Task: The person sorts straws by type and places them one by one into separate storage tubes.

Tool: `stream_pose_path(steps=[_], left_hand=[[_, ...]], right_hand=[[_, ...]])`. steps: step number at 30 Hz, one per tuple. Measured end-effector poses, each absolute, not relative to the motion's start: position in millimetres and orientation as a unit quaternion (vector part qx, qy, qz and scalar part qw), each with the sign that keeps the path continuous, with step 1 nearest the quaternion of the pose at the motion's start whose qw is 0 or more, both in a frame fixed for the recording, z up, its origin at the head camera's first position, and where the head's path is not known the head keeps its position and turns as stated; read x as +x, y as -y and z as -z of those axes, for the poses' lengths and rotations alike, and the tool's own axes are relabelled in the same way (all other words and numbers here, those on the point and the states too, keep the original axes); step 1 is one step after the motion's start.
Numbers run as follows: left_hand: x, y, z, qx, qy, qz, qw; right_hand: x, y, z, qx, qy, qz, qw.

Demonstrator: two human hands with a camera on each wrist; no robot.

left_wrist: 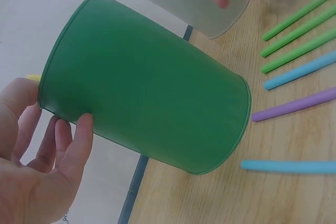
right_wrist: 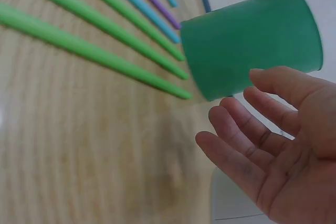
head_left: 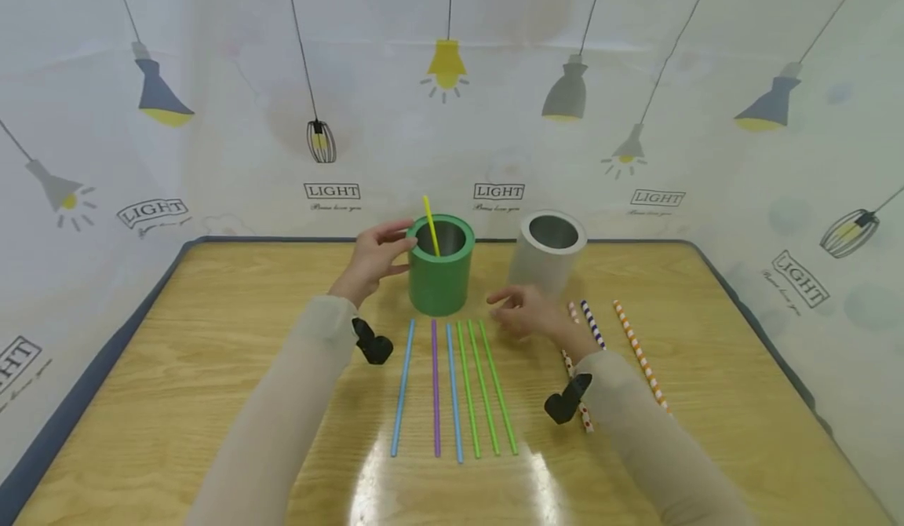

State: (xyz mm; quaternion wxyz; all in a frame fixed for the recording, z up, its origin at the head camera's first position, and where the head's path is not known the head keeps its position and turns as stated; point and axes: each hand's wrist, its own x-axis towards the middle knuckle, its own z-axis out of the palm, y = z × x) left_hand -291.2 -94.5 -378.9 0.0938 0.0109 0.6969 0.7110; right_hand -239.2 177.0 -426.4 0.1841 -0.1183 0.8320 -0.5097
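My left hand [head_left: 374,259] grips the green canister [head_left: 439,286] at its left rim, fingers against the outer wall. A yellow straw [head_left: 429,220] leans inside that canister. My right hand [head_left: 526,312] hovers over the table in front of the white canister [head_left: 540,263], fingers loosely bent and holding nothing. In the right wrist view its fingertips overlap the green canister [right_wrist: 252,40]. Before the green canister lie plain straws: a blue straw [head_left: 402,389], a purple straw [head_left: 435,389], a second blue straw [head_left: 454,392] and three green straws [head_left: 483,389].
Patterned straws lie to the right, partly behind my right forearm: an orange-striped straw [head_left: 639,353], a dark-blue-striped straw [head_left: 592,322] and white straws with red marks [head_left: 586,416]. A sheet printed with lamps [head_left: 395,118] stands behind the wooden table [head_left: 212,337].
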Motion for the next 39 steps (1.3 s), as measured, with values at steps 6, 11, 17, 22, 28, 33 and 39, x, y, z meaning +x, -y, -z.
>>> stream_pose_path(steps=[6,11,17,22,28,33,39], left_hand=[[-292,93,381,0.010,-0.699,-0.710,0.089],[-293,93,382,0.011,-0.698,-0.711,0.087],[-292,93,382,0.009,-0.698,-0.711,0.086],[-291,93,380,0.001,-0.698,-0.711,0.086],[-290,94,378,0.000,-0.702,-0.707,0.091],[-290,95,377,0.000,-0.701,-0.707,0.093],[-289,94,378,0.000,-0.701,-0.708,0.092]], right_hand=[[-233,-175,440,-0.103,-0.837,0.502,0.191],[-226,-172,447,-0.067,-0.801,0.548,0.233],[-224,-170,458,-0.044,-0.796,0.561,0.223],[-223,-165,464,-0.035,-0.800,0.565,0.200],[-222,-160,467,-0.023,-0.806,0.562,0.184],[-222,-157,467,-0.026,-0.831,0.532,0.160],[-220,-155,466,-0.040,-0.864,0.486,0.126]])
